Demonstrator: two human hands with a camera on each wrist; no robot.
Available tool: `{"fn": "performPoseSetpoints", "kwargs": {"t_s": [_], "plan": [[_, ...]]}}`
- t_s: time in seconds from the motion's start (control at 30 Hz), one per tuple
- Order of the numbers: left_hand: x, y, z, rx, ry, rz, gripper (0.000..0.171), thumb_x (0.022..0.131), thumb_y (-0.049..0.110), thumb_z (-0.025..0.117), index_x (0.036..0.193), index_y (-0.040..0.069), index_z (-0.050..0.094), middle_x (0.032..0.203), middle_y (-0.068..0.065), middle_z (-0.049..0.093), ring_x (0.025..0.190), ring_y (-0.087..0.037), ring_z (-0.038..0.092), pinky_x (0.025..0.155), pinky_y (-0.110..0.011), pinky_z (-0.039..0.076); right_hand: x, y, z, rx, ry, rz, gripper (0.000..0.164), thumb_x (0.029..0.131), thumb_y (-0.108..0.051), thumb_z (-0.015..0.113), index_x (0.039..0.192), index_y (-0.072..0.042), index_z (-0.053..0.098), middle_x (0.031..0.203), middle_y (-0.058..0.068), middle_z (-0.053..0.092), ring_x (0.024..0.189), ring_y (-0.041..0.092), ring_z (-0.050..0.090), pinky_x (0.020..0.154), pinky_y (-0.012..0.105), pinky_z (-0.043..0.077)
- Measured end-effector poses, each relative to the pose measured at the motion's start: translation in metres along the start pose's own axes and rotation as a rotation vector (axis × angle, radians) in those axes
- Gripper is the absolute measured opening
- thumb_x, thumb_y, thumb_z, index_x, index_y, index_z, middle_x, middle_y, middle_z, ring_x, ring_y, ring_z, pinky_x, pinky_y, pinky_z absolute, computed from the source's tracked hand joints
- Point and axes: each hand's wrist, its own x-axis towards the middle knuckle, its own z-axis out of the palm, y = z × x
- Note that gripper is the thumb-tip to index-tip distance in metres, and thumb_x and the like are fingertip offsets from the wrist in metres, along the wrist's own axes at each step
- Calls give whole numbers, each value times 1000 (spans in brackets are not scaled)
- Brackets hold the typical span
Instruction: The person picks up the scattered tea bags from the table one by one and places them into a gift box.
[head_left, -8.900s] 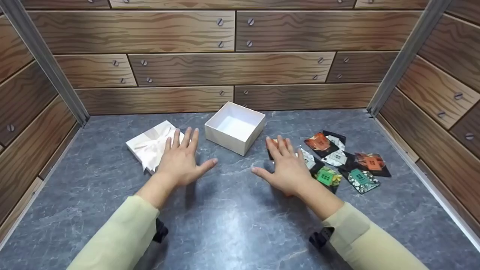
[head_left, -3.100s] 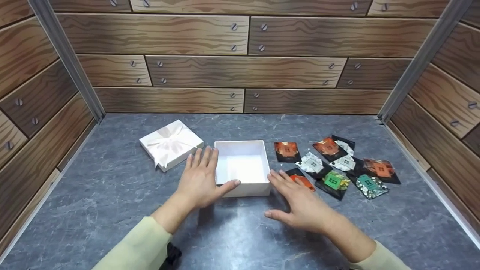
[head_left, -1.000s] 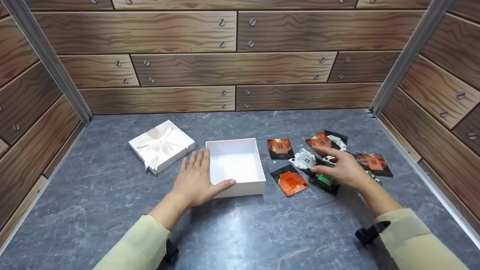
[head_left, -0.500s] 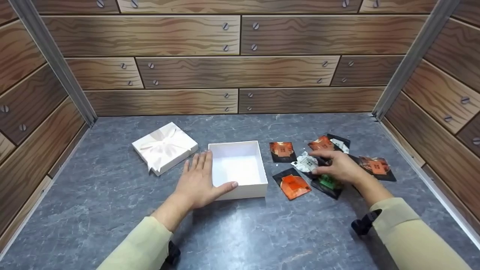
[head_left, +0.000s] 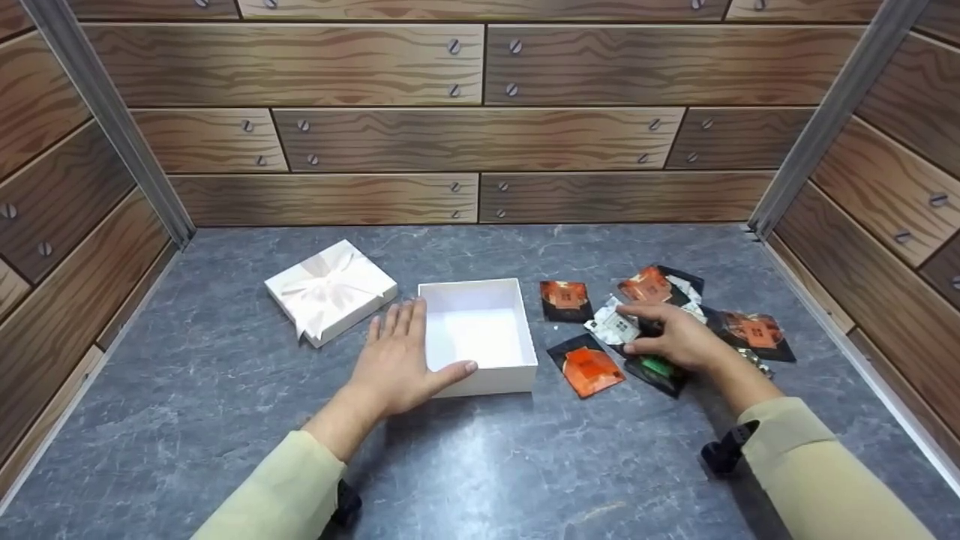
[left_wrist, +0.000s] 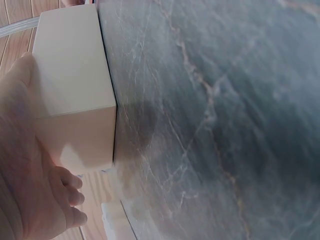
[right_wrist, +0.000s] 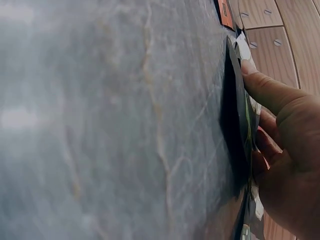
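My left hand (head_left: 390,360) lies with straight fingers along the left side of an open white box (head_left: 491,379), the thumb stretched along its near wall. In the left wrist view the palm sits against the box's outer wall (left_wrist: 75,65). My right hand (head_left: 679,337) is over the packet pile, index finger and thumb closing on a white and black packet (head_left: 611,322). In the right wrist view its thumb touches the packet edges while the other fingers (right_wrist: 267,145) curl behind them. A green and black packet (head_left: 652,369) lies partly under this hand.
A white lid (head_left: 330,289) with a ribbon bow lies left of the box. Orange and black packets (head_left: 589,370) lie around the pile, one near the box's right wall, another (head_left: 754,331) at the far right. Wood-patterned panels (head_left: 480,139) enclose the grey table.
The box has come nearer, beside my left hand. My right hand has moved from the box's side to the packets, its thumb and index finger drawing closer together.
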Motion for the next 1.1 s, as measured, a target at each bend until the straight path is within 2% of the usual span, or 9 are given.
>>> {"fn": "performPoseSetpoints", "kwargs": {"t_s": [0.13,0.33,0.43,0.53,0.77,0.87,1.0,1.1], "plan": [[0,0,0,1,-3,-2,132,86,96,40,168,-5,12,170,-31,22,158,-48,17,128,-62,12,0,0,0,-3,0,15,68,90,-27,88,149,-6,62,157,30,47,147,55,35,121,72,21],[0,-1,-1,4,-2,0,132,86,96,40,168,-5,12,170,-31,23,158,-48,18,128,-63,13,1,0,-1,-13,-2,49,69,90,-30,88,149,-9,62,161,32,40,152,58,22,122,74,13],[0,-1,-1,12,-3,-4,133,86,97,38,168,-4,11,170,-30,23,158,-47,18,128,-62,12,1,0,0,-9,6,37,68,89,-28,88,148,-8,63,159,31,43,151,57,28,122,72,17],[0,-1,0,9,-4,-3,133,86,97,38,168,-4,10,170,-30,22,159,-47,18,128,-62,12,1,0,0,-12,18,28,68,88,-27,89,148,-6,63,153,30,51,144,54,40,119,69,27],[1,-2,4,-4,8,-3,133,86,96,40,168,-4,11,170,-30,24,159,-47,18,128,-62,12,-2,-7,-4,-19,51,86,59,90,-28,87,142,-6,68,144,28,60,134,47,53,114,61,39],[1,-2,4,-7,10,-3,133,85,96,41,168,-4,11,170,-30,24,158,-47,19,128,-62,13,-5,-14,-9,-10,66,100,53,93,-28,85,139,-6,71,139,24,66,129,42,58,109,53,45],[2,-3,4,-13,5,-6,134,85,97,42,168,-4,10,170,-29,23,159,-46,18,128,-61,13,-8,-25,-15,52,103,103,48,95,-25,83,137,-5,72,136,20,69,118,28,66,93,29,55],[2,-3,4,-18,0,-6,135,85,96,43,168,-4,9,171,-29,22,159,-45,19,129,-60,12,-10,-35,-18,108,145,100,46,97,-24,82,137,-3,72,135,20,69,107,13,67,81,16,54]]}}
